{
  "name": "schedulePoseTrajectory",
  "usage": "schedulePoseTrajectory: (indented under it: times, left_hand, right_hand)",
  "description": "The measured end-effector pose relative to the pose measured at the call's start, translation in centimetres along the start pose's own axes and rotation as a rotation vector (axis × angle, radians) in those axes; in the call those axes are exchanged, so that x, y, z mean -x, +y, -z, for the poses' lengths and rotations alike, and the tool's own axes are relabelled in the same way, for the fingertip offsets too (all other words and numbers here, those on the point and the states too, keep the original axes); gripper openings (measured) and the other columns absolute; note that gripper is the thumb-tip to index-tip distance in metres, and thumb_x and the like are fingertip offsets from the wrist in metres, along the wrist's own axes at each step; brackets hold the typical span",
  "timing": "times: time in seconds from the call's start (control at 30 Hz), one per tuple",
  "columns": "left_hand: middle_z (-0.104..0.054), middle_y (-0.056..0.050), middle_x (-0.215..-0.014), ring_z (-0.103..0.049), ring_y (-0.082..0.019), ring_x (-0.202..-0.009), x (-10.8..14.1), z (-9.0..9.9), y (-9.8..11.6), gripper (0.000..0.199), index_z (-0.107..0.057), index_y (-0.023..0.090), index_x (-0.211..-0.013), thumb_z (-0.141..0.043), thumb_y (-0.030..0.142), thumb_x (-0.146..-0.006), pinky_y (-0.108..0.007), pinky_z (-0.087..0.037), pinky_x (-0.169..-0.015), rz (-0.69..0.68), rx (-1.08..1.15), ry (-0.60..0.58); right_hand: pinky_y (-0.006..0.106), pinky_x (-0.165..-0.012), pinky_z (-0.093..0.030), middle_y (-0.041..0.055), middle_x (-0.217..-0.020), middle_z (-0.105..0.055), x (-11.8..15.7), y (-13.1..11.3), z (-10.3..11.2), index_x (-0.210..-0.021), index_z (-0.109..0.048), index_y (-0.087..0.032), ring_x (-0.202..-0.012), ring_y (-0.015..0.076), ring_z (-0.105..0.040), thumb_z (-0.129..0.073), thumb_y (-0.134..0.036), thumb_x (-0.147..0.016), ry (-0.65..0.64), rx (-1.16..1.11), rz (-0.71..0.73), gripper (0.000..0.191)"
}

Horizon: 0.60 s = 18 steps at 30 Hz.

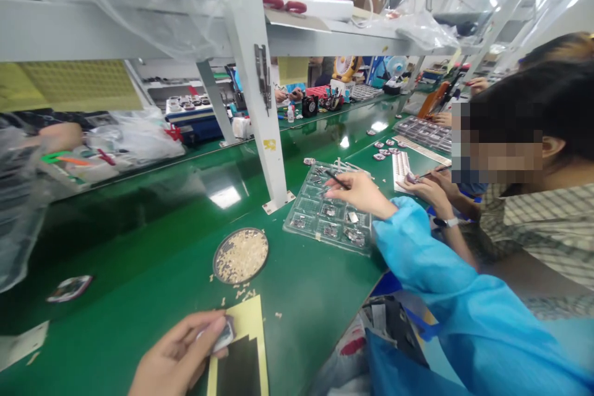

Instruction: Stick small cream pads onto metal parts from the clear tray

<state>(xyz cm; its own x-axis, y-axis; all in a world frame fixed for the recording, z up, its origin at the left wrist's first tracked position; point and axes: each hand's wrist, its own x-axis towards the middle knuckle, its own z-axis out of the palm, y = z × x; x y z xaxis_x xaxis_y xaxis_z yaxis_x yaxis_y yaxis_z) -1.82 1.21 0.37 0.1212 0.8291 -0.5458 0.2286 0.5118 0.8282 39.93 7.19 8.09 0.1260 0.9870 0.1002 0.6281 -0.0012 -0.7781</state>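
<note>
At the bottom of the view my left hand pinches a small rounded device casing, grey and purplish, between thumb and fingers. It is just over a yellow sheet with a black panel on it. Further right, my right hand, in a blue sleeve, grips a thin black tool, tweezers by its shape. That hand is above a clear plastic compartment tray holding small metallic parts. The tool's lower end is hard to make out.
A round dark dish of small beige pieces stands on the green table, some pieces spilled beside it. Another casing lies left. A white post rises behind the dish. A co-worker sits close on the right.
</note>
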Motion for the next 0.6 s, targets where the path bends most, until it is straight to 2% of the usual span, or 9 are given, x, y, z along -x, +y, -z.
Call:
schedulePoseTrajectory:
  times: [0.07,0.13,0.2,0.27,0.33,0.43,0.5,0.6]
  left_hand:
    - [-0.067,-0.006,-0.087,-0.049,-0.007,-0.062,0.2,-0.3,0.1,0.065,-0.064,0.016,-0.112,-0.078,0.061,-0.067,-0.010,-0.035,-0.048,-0.018,0.056,-0.011]
    - [-0.066,-0.005,-0.082,-0.042,-0.005,-0.059,0.5,-0.5,0.3,0.060,-0.061,0.017,-0.119,-0.070,0.059,-0.077,-0.011,-0.032,-0.048,-0.057,0.146,-0.027]
    - [-0.067,-0.008,-0.090,-0.051,-0.008,-0.067,0.8,-0.7,0.6,0.060,-0.055,0.018,-0.129,-0.063,0.056,-0.083,-0.012,-0.034,-0.049,-0.103,0.275,-0.065]
    - [-0.067,-0.011,-0.097,-0.057,-0.011,-0.073,0.9,-0.7,0.8,0.057,-0.054,0.015,-0.130,-0.062,0.050,-0.085,-0.014,-0.037,-0.051,-0.147,0.375,-0.086]
    - [-0.067,-0.013,-0.099,-0.060,-0.014,-0.076,0.8,-0.6,0.9,0.054,-0.056,0.011,-0.126,-0.064,0.043,-0.084,-0.016,-0.042,-0.052,-0.182,0.445,-0.089]
    - [-0.068,-0.014,-0.099,-0.063,-0.016,-0.077,0.8,-0.4,0.9,0.049,-0.059,0.008,-0.121,-0.066,0.036,-0.082,-0.018,-0.046,-0.055,-0.225,0.508,-0.075]
    - [-0.069,-0.014,-0.096,-0.064,-0.016,-0.077,0.8,-0.4,0.9,0.047,-0.061,0.007,-0.120,-0.066,0.033,-0.081,-0.017,-0.047,-0.056,-0.235,0.526,-0.075]
    - [-0.069,-0.012,-0.090,-0.063,-0.013,-0.074,0.9,-0.4,0.7,0.045,-0.061,0.008,-0.120,-0.066,0.030,-0.081,-0.015,-0.046,-0.056,-0.251,0.525,-0.086]
  right_hand:
    - [0.022,-0.076,-0.052,0.0049,-0.090,-0.071,0.5,-3.9,-3.2,-0.097,-0.073,-0.012,-0.083,0.0131,-0.067,-0.078,-0.040,-0.078,-0.149,-0.234,0.116,0.034]
    - [0.021,-0.068,-0.051,0.0044,-0.081,-0.070,1.0,-7.4,-6.7,-0.085,-0.069,-0.010,-0.076,0.0127,-0.066,-0.080,-0.040,-0.077,-0.271,-0.388,0.172,0.033]
    - [0.021,-0.067,-0.051,0.0042,-0.082,-0.069,1.7,-10.1,-10.1,-0.086,-0.067,-0.010,-0.075,0.0123,-0.065,-0.079,-0.038,-0.078,-0.408,-0.510,0.208,0.031]
    - [0.021,-0.067,-0.051,0.0039,-0.084,-0.069,2.5,-11.4,-13.0,-0.090,-0.068,-0.011,-0.075,0.0117,-0.064,-0.077,-0.035,-0.081,-0.504,-0.578,0.239,0.028]
    - [0.021,-0.066,-0.050,0.0036,-0.083,-0.068,3.4,-11.3,-15.5,-0.090,-0.070,-0.011,-0.074,0.0112,-0.062,-0.076,-0.034,-0.082,-0.542,-0.582,0.247,0.025]
    - [0.022,-0.066,-0.048,0.0042,-0.081,-0.067,4.6,-9.7,-17.8,-0.087,-0.070,-0.011,-0.073,0.0122,-0.060,-0.075,-0.038,-0.083,-0.598,-0.525,0.172,0.028]
    - [0.024,-0.068,-0.047,0.0051,-0.081,-0.067,5.1,-8.5,-18.4,-0.087,-0.069,-0.011,-0.074,0.0136,-0.060,-0.072,-0.043,-0.085,-0.636,-0.473,0.114,0.032]
    - [0.026,-0.069,-0.045,0.0052,-0.078,-0.065,5.3,-7.7,-18.3,-0.084,-0.067,-0.012,-0.073,0.0142,-0.058,-0.068,-0.046,-0.088,-0.666,-0.451,0.106,0.034]
